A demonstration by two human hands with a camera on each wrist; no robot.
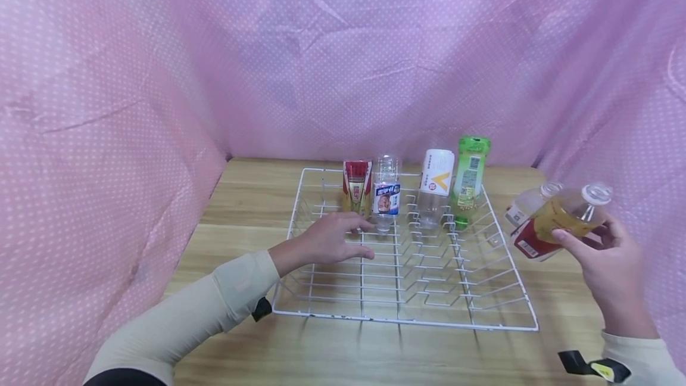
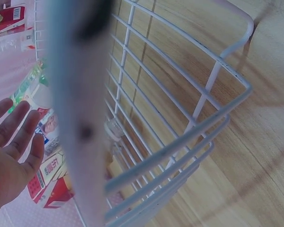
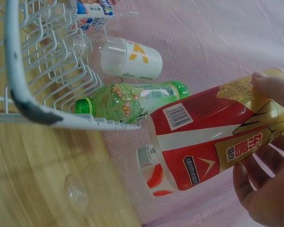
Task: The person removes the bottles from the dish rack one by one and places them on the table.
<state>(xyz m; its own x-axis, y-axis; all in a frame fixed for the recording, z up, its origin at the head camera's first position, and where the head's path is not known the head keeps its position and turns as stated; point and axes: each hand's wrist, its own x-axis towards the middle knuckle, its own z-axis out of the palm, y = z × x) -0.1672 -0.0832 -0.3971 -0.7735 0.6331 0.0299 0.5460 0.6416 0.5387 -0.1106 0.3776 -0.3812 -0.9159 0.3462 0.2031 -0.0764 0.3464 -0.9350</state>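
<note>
My right hand (image 1: 613, 261) grips a red-and-gold bottle (image 3: 203, 137) at the right of the rack. It tilts with its open neck up and to the right. My left hand (image 1: 334, 237) is over the left part of the white wire rack (image 1: 399, 320), fingers spread and nothing in them. Just beyond it, another red-and-gold bottle (image 1: 356, 186) stands neck down in the rack. Along the same back row are a clear bottle with a blue label (image 1: 386, 198), a clear bottle with a white label (image 1: 436, 174) and a green bottle (image 1: 468, 177).
A clear bottle with a small label (image 1: 522, 204) is right of the rack, partly covered by the held bottle. The rack sits on a wooden table (image 1: 230, 225). Pink dotted cloth (image 1: 375, 64) hangs behind and at both sides.
</note>
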